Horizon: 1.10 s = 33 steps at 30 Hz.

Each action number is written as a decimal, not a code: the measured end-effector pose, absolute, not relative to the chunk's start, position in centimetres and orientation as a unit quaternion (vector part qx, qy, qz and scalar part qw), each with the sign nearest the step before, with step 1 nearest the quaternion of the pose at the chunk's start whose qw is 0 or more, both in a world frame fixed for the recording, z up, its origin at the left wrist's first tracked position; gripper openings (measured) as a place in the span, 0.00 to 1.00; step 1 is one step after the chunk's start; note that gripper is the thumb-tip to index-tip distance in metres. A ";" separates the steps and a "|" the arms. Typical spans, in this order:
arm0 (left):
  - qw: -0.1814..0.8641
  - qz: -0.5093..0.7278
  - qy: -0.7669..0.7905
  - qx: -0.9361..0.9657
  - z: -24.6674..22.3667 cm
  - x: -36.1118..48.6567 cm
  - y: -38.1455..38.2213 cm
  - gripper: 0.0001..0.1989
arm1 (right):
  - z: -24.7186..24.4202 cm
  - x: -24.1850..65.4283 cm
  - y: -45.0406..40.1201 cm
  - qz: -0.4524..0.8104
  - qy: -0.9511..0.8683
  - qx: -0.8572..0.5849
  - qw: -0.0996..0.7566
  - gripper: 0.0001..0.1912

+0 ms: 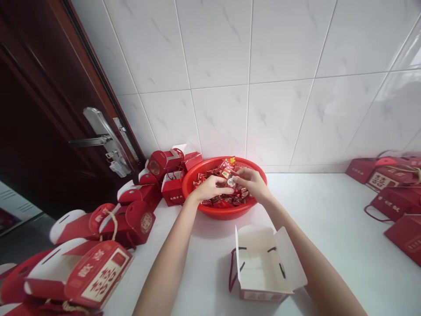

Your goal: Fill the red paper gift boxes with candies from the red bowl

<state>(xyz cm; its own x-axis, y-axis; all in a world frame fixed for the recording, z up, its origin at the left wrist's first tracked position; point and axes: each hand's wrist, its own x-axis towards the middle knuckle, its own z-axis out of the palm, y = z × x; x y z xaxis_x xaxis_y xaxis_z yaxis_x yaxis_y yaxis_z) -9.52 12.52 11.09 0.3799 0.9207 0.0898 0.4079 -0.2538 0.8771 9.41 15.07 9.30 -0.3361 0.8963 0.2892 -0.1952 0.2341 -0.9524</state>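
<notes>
A red plastic basket (pixel 221 213) full of small red-wrapped candies (pixel 222 202) stands against the tiled wall. Both hands are over it. My left hand (pixel 213 188) has its thumb and fingers closed round a wrapped candy at the left of the pile. From the right, my right hand (pixel 251 181) closes its fingers on a candy packet with a pale round label (pixel 231 181). The two hands nearly meet over the candies. Nearer to me, between my forearms, an open box (pixel 259 263) with a white inside and a dark red cord handle stands with its flaps up; its inside shows no contents.
Several red gift boxes (pixel 138 219) with open tops line the left side of the white table (pixel 329 228). More red boxes (pixel 391 202) stand at the right edge. A dark door (pixel 49 87) with a metal handle is at the left, beside the tiled wall (pixel 220 44).
</notes>
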 end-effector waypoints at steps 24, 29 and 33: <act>0.335 0.390 0.437 0.738 11.6 -9.5 12.8 0.21 | 9.7 10.2 15.3 0.605 -0.554 -0.288 0.494 0.24; 0.341 0.371 0.457 0.733 10.8 -9.4 13.0 0.21 | 9.3 10.1 15.3 0.586 -0.569 -0.265 0.512 0.21; 0.332 0.318 0.490 0.741 10.1 -9.6 13.3 0.22 | 8.8 10.0 15.6 0.555 -0.544 -0.290 0.558 0.18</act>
